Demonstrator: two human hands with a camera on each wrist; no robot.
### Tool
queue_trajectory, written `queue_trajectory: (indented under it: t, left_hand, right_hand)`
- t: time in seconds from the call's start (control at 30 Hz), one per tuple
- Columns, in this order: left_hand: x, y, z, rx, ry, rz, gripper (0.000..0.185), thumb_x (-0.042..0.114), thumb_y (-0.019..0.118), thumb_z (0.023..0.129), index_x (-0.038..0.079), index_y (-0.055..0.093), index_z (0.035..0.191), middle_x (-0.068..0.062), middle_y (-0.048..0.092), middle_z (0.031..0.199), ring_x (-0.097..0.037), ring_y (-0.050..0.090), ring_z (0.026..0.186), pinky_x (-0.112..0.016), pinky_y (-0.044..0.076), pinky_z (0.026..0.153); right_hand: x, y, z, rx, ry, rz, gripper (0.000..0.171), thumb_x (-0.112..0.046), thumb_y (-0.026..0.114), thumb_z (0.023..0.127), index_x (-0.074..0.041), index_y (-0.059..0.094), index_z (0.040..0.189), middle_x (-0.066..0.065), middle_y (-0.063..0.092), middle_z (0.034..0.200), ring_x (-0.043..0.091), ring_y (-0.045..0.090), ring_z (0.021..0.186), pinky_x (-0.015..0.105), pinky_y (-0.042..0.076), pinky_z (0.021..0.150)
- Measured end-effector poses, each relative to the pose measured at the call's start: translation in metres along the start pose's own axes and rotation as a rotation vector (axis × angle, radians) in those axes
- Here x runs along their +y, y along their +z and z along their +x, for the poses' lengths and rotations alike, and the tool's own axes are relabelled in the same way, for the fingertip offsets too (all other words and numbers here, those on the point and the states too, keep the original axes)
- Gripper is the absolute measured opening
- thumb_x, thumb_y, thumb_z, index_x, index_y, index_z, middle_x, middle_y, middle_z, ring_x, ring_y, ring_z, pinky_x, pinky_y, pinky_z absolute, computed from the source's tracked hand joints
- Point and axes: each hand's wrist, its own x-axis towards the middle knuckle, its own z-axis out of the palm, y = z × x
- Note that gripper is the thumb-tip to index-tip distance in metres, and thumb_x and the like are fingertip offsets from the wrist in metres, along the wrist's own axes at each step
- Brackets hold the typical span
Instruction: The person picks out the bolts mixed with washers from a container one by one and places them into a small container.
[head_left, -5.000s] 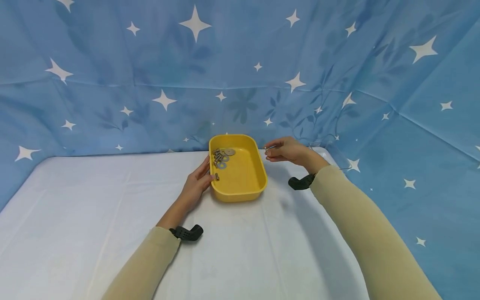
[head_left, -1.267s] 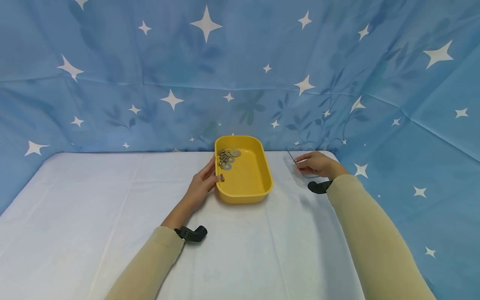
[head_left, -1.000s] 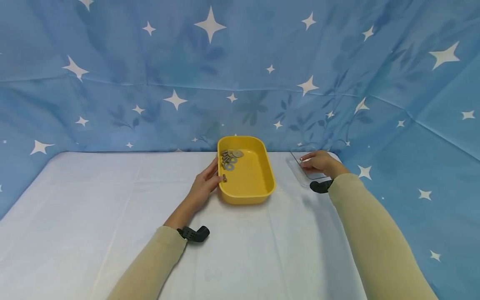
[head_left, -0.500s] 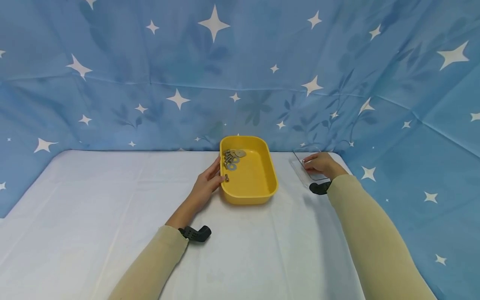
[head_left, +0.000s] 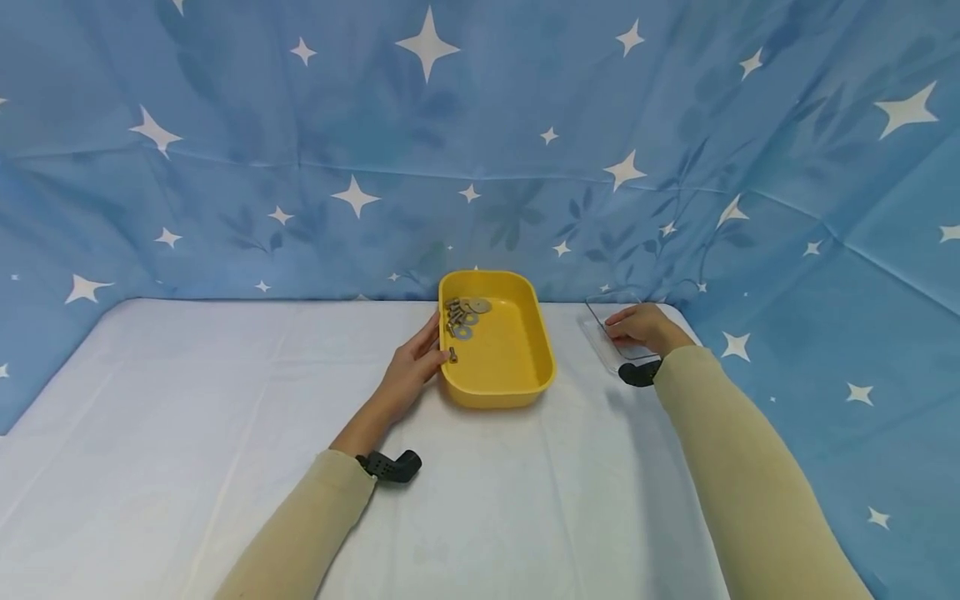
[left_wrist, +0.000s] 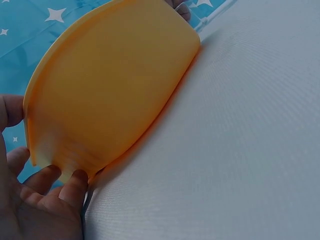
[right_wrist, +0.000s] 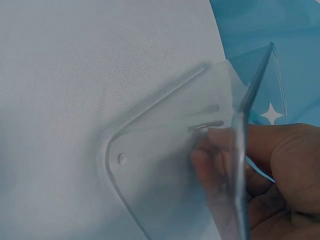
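1. At the far edge of the table (head_left: pixel 225 417), near its middle: steadies a yellow tray (head_left: pixel 517 367) with the left hand (head_left: pixel 411 367), fingers nearly straight against the left wall, nothing clasped.
2. Toward the far right corner: reaches with the right hand (head_left: pixel 637 327) into a clear plastic box (head_left: pixel 596 342), fingertips (right_wrist: pixel 210 150) beside a small metal piece (right_wrist: pixel 205 125); cannot tell whether pinching it or merely touching.
3. Keeps bolts and washers (head_left: pixel 459 321) heaped in the tray's far left corner, one bolt close to the thumb.
4. Probably risks skidding the light box on the smooth cloth with any sideways push, toward the right edge just beside it.
5. May well scatter the loose hardware by jolting the tray.
6. Could snag a sleeve on the box's raised wall.
7. Leaves little room behind: blue star backdrop (head_left: pixel 300 167) close to tray and box.
8. Finds wide open cloth at the near edge and across the left half.
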Motion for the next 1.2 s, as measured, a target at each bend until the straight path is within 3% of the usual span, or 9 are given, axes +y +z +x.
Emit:
queue_trajectory:
  t: [0.27,0.47,0.57,0.7,0.93,1.1,1.2]
  left_hand:
    - [0.003,-0.001,-0.002,0.009,0.016,0.022,0.072,0.02,0.057,0.1,0.035,0.023,0.161,0.008,0.027,0.168,-0.015,0.032,0.153,-0.039,0.036,0.121]
    - [0.004,-0.002,-0.002,0.017,0.023,0.024,0.073,0.019,0.057,0.099,0.033,0.022,0.161,0.009,0.027,0.167,-0.015,0.032,0.153,-0.038,0.037,0.12]
    - [0.004,-0.002,-0.002,0.016,0.026,0.022,0.073,0.019,0.057,0.1,0.033,0.022,0.162,0.008,0.027,0.168,-0.016,0.032,0.153,-0.038,0.036,0.121]
    - [0.004,-0.002,-0.004,0.022,0.014,0.018,0.072,0.018,0.057,0.1,0.033,0.023,0.161,0.008,0.027,0.168,-0.016,0.032,0.153,-0.039,0.037,0.12]
    - [0.003,-0.003,-0.003,0.021,0.026,0.017,0.072,0.017,0.057,0.1,0.032,0.022,0.162,0.007,0.027,0.168,-0.016,0.032,0.153,-0.039,0.037,0.12]
    - [0.002,0.0,-0.003,0.021,0.008,0.02,0.071,0.018,0.057,0.1,0.033,0.024,0.161,0.004,0.03,0.167,-0.017,0.035,0.152,-0.039,0.038,0.12]
    - [0.002,0.001,-0.004,0.022,0.003,0.026,0.07,0.019,0.057,0.1,0.035,0.025,0.16,0.004,0.03,0.167,-0.016,0.035,0.152,-0.04,0.038,0.12]
  right_hand:
    - [-0.006,-0.004,0.001,0.024,-0.026,-0.043,0.045,-0.012,0.063,0.099,0.004,0.054,0.14,0.01,0.062,0.115,0.013,0.066,0.091,0.03,0.06,0.091]
    - [-0.026,-0.015,-0.015,-0.03,-0.187,-0.027,0.051,-0.014,0.054,0.104,0.009,0.042,0.148,0.026,0.054,0.143,0.008,0.068,0.099,0.038,0.053,0.108]
    - [-0.04,-0.02,-0.025,-0.059,-0.25,-0.011,0.052,-0.017,0.052,0.105,0.009,0.041,0.149,0.027,0.05,0.148,0.0,0.068,0.094,0.03,0.056,0.102]
    - [-0.06,-0.016,-0.034,-0.08,-0.263,0.025,0.055,-0.02,0.054,0.105,0.007,0.041,0.151,0.025,0.047,0.152,-0.003,0.066,0.094,0.024,0.057,0.099]
    - [-0.087,0.008,-0.044,-0.117,-0.264,0.095,0.057,-0.017,0.059,0.102,0.002,0.04,0.153,0.024,0.044,0.155,0.012,0.067,0.112,0.025,0.056,0.101]
    - [-0.093,0.029,-0.05,-0.195,-0.303,0.082,0.058,-0.015,0.062,0.101,0.0,0.041,0.153,0.022,0.042,0.157,0.03,0.056,0.134,0.033,0.053,0.108]
    - [-0.1,0.042,-0.055,-0.248,-0.324,0.097,0.057,-0.014,0.062,0.101,0.001,0.041,0.152,0.023,0.044,0.156,0.034,0.053,0.137,0.037,0.05,0.111]
